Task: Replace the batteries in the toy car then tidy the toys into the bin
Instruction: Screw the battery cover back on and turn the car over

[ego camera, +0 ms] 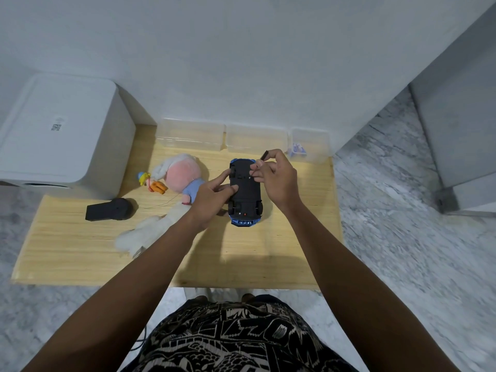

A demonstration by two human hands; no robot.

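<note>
A blue toy car (245, 194) lies upside down on the wooden table (80, 245), its black underside facing up. My left hand (214, 194) grips the car's left side with the thumb pressed on the underside. My right hand (277, 178) hovers over the car's far end, pinching a small screwdriver (264, 156) whose dark handle sticks up and whose thin shaft points at the underside. A pink and white plush rabbit (174, 189) lies to the left of the car. A black remote controller (110, 209) rests further left.
A large white lidded bin (61, 132) stands at the table's left back corner. Three clear plastic boxes (192, 136) line the back edge; the rightmost box (311, 146) holds something blue and white. A small yellow and orange toy (150, 181) lies by the plush. Marble floor surrounds the table.
</note>
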